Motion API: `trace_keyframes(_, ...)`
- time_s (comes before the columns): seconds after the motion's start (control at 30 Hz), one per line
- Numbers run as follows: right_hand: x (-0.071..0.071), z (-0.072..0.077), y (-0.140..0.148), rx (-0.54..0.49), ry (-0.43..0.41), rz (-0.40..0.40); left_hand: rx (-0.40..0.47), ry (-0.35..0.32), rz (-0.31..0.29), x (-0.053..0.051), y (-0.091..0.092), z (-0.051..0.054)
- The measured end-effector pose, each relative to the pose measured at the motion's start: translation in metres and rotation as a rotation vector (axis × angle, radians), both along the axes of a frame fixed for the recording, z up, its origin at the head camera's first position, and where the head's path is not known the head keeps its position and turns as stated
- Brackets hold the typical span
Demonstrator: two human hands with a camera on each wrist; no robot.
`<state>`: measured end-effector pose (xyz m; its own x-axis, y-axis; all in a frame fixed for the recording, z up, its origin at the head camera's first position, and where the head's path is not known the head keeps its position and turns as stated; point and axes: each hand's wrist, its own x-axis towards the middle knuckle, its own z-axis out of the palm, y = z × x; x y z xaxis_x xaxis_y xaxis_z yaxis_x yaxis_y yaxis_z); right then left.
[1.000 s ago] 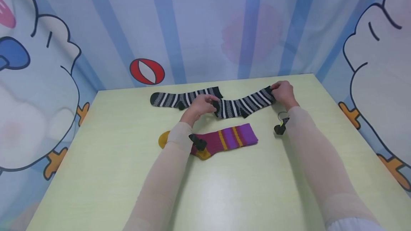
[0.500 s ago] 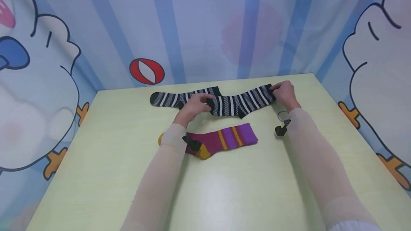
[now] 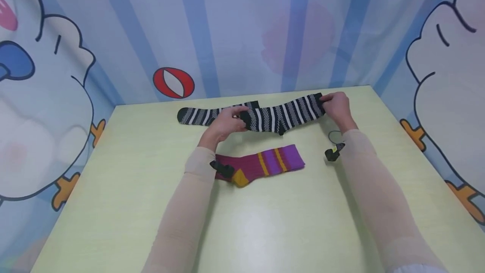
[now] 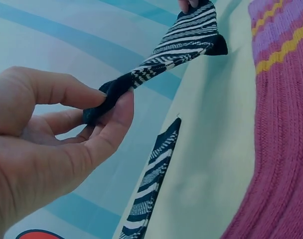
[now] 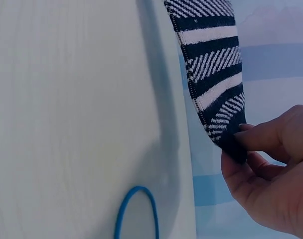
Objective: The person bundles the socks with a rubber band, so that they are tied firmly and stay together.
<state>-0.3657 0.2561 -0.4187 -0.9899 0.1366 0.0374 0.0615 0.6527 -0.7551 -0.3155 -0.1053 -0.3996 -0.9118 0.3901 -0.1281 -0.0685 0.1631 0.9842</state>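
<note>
Above the table, one already raised striped sock is being pinched, toe by the left hand, cuff by the right hand; its match and the burgundy sock are being left lying below.

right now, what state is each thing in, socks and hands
Held striped sock: raised off the table, stretched between both hands
Other striped sock: lying flat on the table, partly hidden
Maroon and purple sock: lying flat, toe end hidden behind the left sleeve
Left hand: pinching the held sock's toe
Right hand: pinching its cuff
</note>
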Motion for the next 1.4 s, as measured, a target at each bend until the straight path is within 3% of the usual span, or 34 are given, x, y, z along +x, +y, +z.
trace_keyframes(0.23,0.006,0.013,-0.008,0.002,0.0,0.015,-0.052,0.08,-0.001,0.003,-0.009,0.005)
trace_keyframes(0.43,0.015,0.024,-0.016,-0.017,-0.013,0.075,-0.094,0.103,0.026,0.006,-0.021,0.008)
trace_keyframes(0.53,0.02,0.029,-0.019,-0.017,-0.003,0.118,-0.088,0.095,0.046,0.008,-0.029,0.008)
trace_keyframes(0.77,0.034,0.04,-0.028,0.044,-0.02,0.25,-0.015,-0.026,0.155,0.014,-0.039,0.004)
trace_keyframes(0.87,0.041,0.044,-0.03,0.085,-0.027,0.303,-0.052,-0.019,0.165,0.016,-0.044,0.0)
trace_keyframes(1.1,0.054,0.049,-0.035,0.14,-0.059,0.451,-0.166,0.022,0.11,0.026,-0.061,-0.005)
trace_keyframes(1.4,0.068,0.054,-0.036,0.161,-0.12,0.618,-0.288,0.115,-0.007,0.043,-0.086,0.007)
